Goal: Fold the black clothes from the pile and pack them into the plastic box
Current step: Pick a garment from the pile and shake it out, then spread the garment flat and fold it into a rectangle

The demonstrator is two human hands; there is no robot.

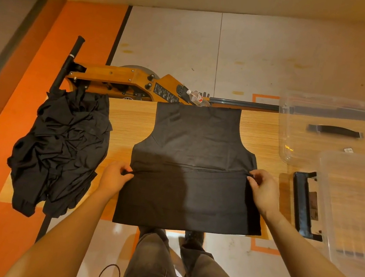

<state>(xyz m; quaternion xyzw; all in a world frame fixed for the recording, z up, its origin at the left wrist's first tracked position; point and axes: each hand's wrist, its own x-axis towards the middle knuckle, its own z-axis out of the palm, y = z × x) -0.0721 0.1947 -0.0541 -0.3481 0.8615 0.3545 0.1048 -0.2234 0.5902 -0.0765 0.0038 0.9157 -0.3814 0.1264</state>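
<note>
One black garment [193,162] lies flat on the table [129,118]; left hand [114,176] and right hand [263,188] pinch its side edges. One black pile [62,147] sits at nine o'clock. At three o'clock, one clear plastic box [332,130] and lid [354,215] run off frame.

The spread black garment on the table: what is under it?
The black garment lies flat on the wooden table, whose top shows around it. Its near hem hangs past the table edge. Both hands pinch its side edges. Anything beneath the cloth is covered.
</note>
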